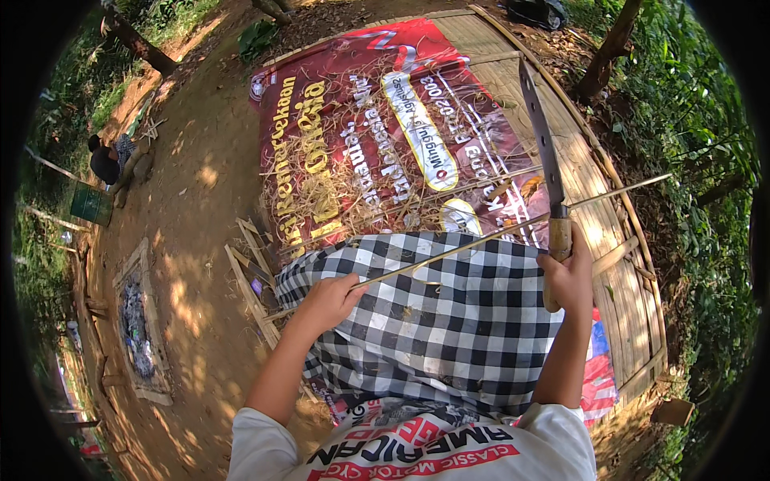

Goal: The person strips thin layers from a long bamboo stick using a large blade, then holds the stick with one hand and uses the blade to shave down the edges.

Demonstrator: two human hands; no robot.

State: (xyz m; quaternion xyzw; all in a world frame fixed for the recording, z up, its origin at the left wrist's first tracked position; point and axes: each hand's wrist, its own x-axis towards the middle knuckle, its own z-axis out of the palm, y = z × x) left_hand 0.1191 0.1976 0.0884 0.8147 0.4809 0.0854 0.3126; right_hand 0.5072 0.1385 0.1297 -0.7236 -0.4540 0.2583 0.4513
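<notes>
The left hand (327, 305) pinches the near end of a thin bamboo strip (497, 233), which slants over a black-and-white checked cloth (433, 321) on the lap. The right hand (569, 276) is wrapped around the wooden handle of a long knife (541, 132), its perforated blade pointing away. Strip and knife cross at the blade's base; contact is unclear. Beyond, pale shavings (337, 188) litter a red printed banner (441, 42) spread over a bamboo platform (605, 152). At far left, 1 other person (107, 164) sits low.
</notes>
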